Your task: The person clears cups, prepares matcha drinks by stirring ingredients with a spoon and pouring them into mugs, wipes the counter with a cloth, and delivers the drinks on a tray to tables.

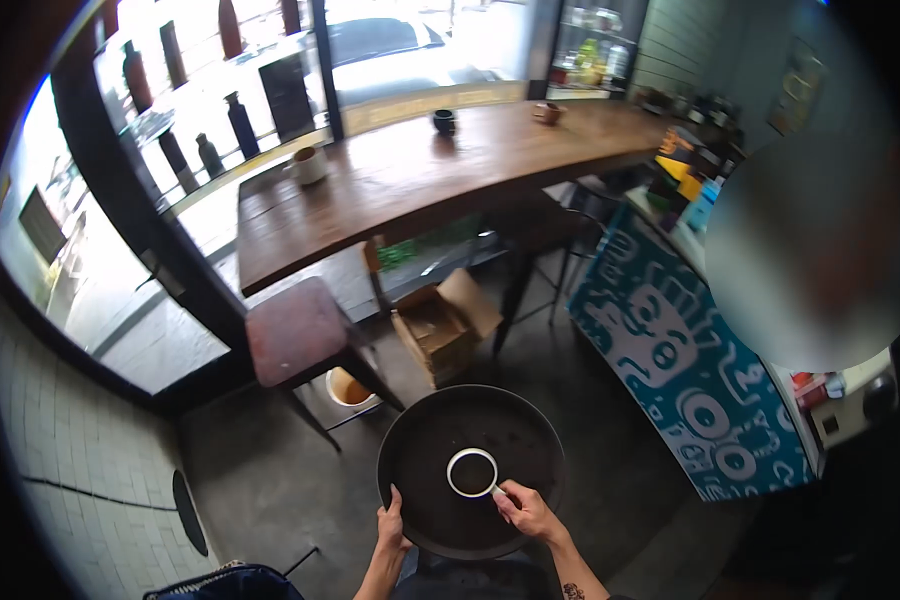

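A round black tray (425, 430) is held low in front of me. My left hand (392, 520) grips its left rim, thumb on top. On the tray, right of its lower middle, is a white-rimmed cup (472, 472) with a dark inside. My right hand (526, 508) is closed on the cup's handle at the cup's lower right. Whether the cup rests on the tray or hangs just above it, I cannot tell.
A long wooden counter (390, 195) by the window bears a light mug (309, 165), a black cup (444, 122) and a brown cup (546, 113). Below stand a stool (295, 330), a cardboard box (435, 335) and a bucket (349, 388). A teal patterned counter (670, 350) is at right.
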A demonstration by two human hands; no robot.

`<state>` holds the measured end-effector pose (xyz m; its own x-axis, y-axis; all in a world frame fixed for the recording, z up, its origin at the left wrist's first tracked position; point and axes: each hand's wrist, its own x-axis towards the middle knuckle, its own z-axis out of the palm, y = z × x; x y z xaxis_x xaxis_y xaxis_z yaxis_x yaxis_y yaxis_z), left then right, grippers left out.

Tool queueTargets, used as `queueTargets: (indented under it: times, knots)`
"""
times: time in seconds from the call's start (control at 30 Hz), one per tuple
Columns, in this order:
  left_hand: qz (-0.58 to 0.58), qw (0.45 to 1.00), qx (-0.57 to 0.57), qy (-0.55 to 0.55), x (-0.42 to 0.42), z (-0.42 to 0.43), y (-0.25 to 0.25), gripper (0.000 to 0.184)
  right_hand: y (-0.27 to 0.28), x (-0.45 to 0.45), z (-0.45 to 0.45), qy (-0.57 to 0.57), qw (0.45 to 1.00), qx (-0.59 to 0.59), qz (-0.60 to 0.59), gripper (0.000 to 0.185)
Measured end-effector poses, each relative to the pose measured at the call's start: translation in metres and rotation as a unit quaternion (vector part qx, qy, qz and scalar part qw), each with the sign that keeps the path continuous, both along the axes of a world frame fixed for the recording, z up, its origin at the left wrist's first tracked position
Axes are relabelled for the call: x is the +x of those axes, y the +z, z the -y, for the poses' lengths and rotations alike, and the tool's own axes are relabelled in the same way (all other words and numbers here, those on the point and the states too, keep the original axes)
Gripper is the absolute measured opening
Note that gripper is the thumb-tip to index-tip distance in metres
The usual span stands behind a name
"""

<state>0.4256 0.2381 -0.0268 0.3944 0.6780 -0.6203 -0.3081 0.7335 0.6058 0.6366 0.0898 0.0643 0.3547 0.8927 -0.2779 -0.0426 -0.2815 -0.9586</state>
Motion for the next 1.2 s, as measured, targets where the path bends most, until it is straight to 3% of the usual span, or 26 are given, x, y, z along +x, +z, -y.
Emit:
queueTargets:
  times: [0.07,0.13,0.17,0.23,0.27,0.37,0.4,0.47,0.5,0.57,0.67,0.73,0.8,0.87,0.97,1.07,1.1,1.17,1.2]
  knots:
    - [0.022,0.999,0.008,-0.049,0.03,0.034,0.012,0.057,0.03,0.014,0.055,-0.114,0.993,-0.006,0.026,0.024]
    - [0.051,0.996,0.024,-0.062,0.04,0.048,0.016,0.057,0.039,0.024,0.087,-0.121,0.992,-0.008,0.04,0.021]
    - [0.034,0.996,0.009,-0.086,0.053,0.066,0.016,0.056,0.038,0.035,0.122,-0.198,0.973,0.025,0.117,0.018]
    - [0.038,0.991,0.013,-0.13,0.079,0.103,0.022,0.056,0.044,0.055,0.188,-0.329,0.889,0.046,0.314,0.015]
    - [0.048,0.987,0.015,-0.15,0.097,0.12,0.025,0.057,0.049,0.067,0.22,-0.376,0.821,0.03,0.43,0.014]
    - [0.051,0.965,0.007,-0.259,0.137,0.162,0.039,0.057,0.039,0.077,0.308,-0.517,0.731,-0.038,0.444,0.015]
    - [0.051,0.955,0.007,-0.291,0.157,0.179,0.043,0.057,0.026,0.08,0.337,-0.543,0.713,-0.052,0.441,0.015]
    - [0.034,0.939,0.019,-0.343,0.19,0.211,0.049,0.056,-0.006,0.079,0.391,-0.627,0.758,0.018,0.178,0.021]
    - [0.032,0.926,0.02,-0.375,0.206,0.227,0.045,0.056,-0.015,0.074,0.413,-0.646,0.749,0.035,0.141,0.029]
    - [0.006,0.903,0.036,-0.429,0.242,0.256,0.032,0.049,-0.021,0.059,0.446,-0.699,0.713,-0.002,0.049,0.045]
    - [-0.081,0.847,0.087,-0.518,0.291,0.319,0.07,0.043,-0.012,0.039,0.48,-0.774,0.627,-0.069,-0.048,0.073]
    - [-0.06,0.82,0.092,-0.561,0.324,0.367,0.072,0.041,-0.005,0.037,0.511,-0.828,0.55,-0.094,-0.059,0.064]
    - [-0.041,0.786,0.093,-0.61,0.37,0.428,0.06,0.039,-0.037,0.036,0.575,-0.857,0.506,-0.082,-0.047,0.061]
    - [-0.053,0.707,0.135,-0.692,0.407,0.465,0.042,0.041,-0.045,0.037,0.613,-0.871,0.486,-0.072,-0.03,0.057]
    - [-0.031,0.686,0.159,-0.709,0.455,0.544,0.063,0.042,-0.018,0.06,0.66,-0.89,0.45,-0.061,0.026,0.047]
    - [-0.082,0.633,0.209,-0.741,0.499,0.61,0.092,0.041,0.021,0.087,0.68,-0.95,0.281,-0.125,-0.061,0.053]
    - [-0.069,0.612,0.205,-0.761,0.515,0.636,0.1,0.045,-0.004,0.071,0.719,-0.909,0.411,-0.067,0.007,0.046]
    - [-0.034,0.544,0.158,-0.823,0.542,0.674,0.1,0.063,-0.002,0.072,0.742,-0.924,0.373,-0.087,-0.015,0.05]
    - [-0.045,0.503,0.153,-0.849,0.557,0.691,0.093,0.083,0.006,0.081,0.746,-0.938,0.331,-0.086,0.05,0.032]
